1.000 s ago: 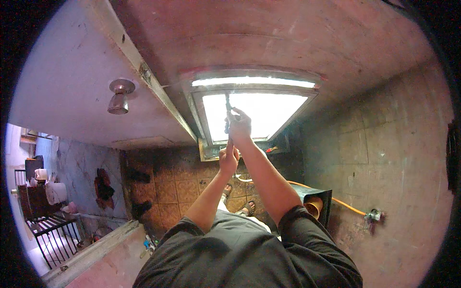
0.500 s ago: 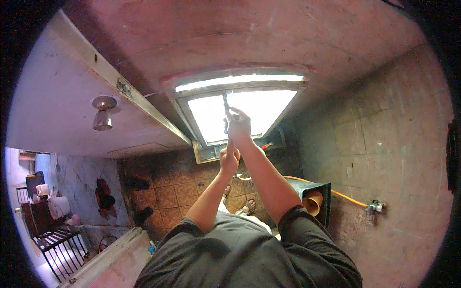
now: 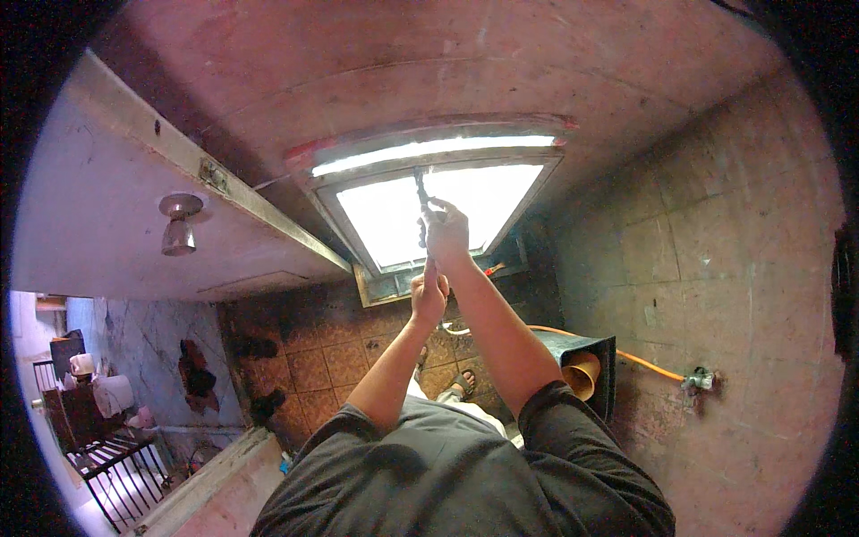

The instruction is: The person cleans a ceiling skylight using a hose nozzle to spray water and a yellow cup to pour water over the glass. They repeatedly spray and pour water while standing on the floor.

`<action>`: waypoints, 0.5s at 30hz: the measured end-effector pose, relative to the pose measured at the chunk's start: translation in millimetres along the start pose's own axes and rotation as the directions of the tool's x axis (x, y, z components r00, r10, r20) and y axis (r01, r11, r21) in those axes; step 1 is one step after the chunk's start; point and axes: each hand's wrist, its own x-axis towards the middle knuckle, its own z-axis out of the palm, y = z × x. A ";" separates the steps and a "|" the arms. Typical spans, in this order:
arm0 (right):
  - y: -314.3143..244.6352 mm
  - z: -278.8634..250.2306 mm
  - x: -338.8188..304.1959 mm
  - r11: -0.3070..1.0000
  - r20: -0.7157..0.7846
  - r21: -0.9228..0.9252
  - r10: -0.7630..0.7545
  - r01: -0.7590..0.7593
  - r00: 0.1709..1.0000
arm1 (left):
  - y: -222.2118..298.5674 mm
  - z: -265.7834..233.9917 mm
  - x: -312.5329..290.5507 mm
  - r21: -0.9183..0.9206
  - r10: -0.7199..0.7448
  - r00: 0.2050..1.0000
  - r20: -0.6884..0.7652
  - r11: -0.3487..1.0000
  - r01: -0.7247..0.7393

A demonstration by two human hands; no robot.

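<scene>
My right hand (image 3: 446, 236) is raised before the bright window (image 3: 385, 219), closed around a dark, slender tool (image 3: 420, 186). Glare behind the tool leaves only its outline, so its exact kind cannot be made out. Its upper end reaches the top bar of the window frame. Just below, my left hand (image 3: 429, 297) is closed with a finger or thumb pointing up to the base of my right hand. Whatever it grips there is hidden.
At left stands a pale door (image 3: 107, 206) with a round metal knob (image 3: 180, 228). A red-handled brush-like item (image 3: 495, 268) lies on the sill. Low at right are a dark bin (image 3: 601, 358) holding an orange-brown cylinder (image 3: 582, 374), and an orange hose (image 3: 649, 365) on a wall tap (image 3: 698, 381).
The window and door have shifted slightly left in the view. Both hands and the tool keep nearly the same place in the picture, with the grip unchanged.
</scene>
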 end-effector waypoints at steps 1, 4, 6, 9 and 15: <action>-0.8 -1.7 0.6 1.000 0.001 -0.018 -0.001 0.001 1.000 | 2.5 0.7 -1.0 0.003 -0.056 0.998 0.021 0.998 0.056; 15.5 -14.8 14.2 0.987 -0.005 -0.147 -0.068 0.066 0.998 | 0.6 3.8 0.6 -0.137 -0.256 0.960 0.117 0.953 0.271; 49.6 -33.2 37.9 0.961 -0.027 -0.250 -0.130 0.119 0.991 | 2.4 10.8 2.7 -0.186 -0.311 0.937 0.159 0.923 0.337; -0.4 -20.5 10.0 0.995 -0.073 -0.095 0.005 -0.012 0.997 | 5.8 12.8 1.3 -0.169 -0.331 0.933 0.141 0.920 0.352; -7.1 -35.8 12.3 1.000 -0.096 -0.012 0.010 -0.012 0.995 | 1.5 27.5 2.9 -0.140 -0.402 0.897 0.185 0.893 0.429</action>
